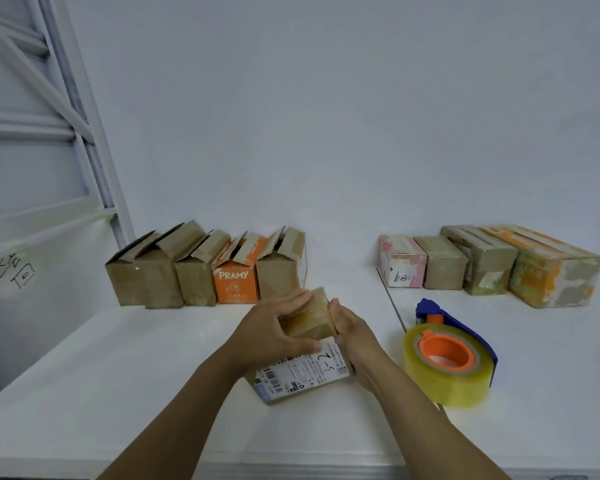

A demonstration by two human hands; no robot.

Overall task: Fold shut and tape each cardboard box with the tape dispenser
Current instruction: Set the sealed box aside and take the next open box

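A small brown cardboard box (309, 320) with a white shipping label lies on the white table in front of me. My left hand (274, 327) grips its left side, fingers over the top and thumb near the label. My right hand (349, 332) holds its right side, fingers curled against the edge. The tape dispenser (454, 355), blue with an orange hub and a big roll of clear yellowish tape, stands on the table just to the right of my right hand, untouched.
At the back left stands a row of several boxes with flaps up, among them an orange box (236, 282). Several taped boxes (489, 265) line the back right. The white table (118, 375) meets a wall behind; a white rack (49, 133) is at left.
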